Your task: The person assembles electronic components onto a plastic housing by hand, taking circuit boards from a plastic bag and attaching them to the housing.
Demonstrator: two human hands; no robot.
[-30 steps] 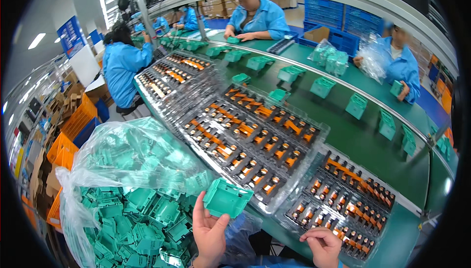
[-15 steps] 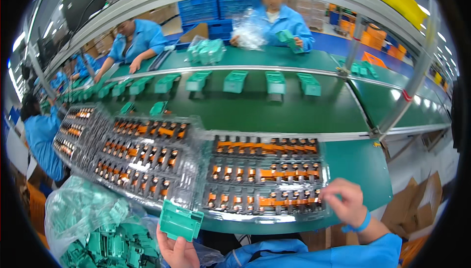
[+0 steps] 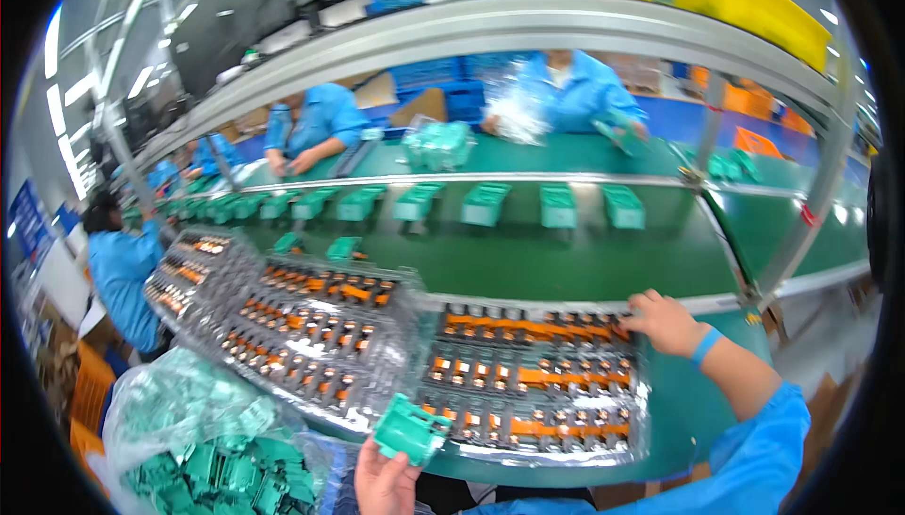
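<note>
My left hand point(image 3: 385, 479), low in the middle, grips a green plastic housing point(image 3: 411, 430) by its near edge, in front of a clear plastic tray point(image 3: 528, 458). Rows of small black parts with copper and orange strips point(image 3: 528, 326) fill this tray. At the right end of its far row, my right hand point(image 3: 667, 323) has its thumb and fingers pinched together at the last part. Whether that part is between the fingertips is hidden. A blue band point(image 3: 705, 345) circles my right wrist.
More filled trays point(image 3: 311, 355) lie to the left. A clear bag of green housings point(image 3: 217, 463) stands at lower left. Beyond the trays, green housings point(image 3: 485, 202) line a green belt point(image 3: 528, 265). Metal posts point(image 3: 811, 195) and a rail cross above; people in blue point(image 3: 594, 91) work opposite.
My right hand has moved from the tray's near row to its far row and closed there. My left hand keeps the green housing, now tilted differently. The whole view has shifted.
</note>
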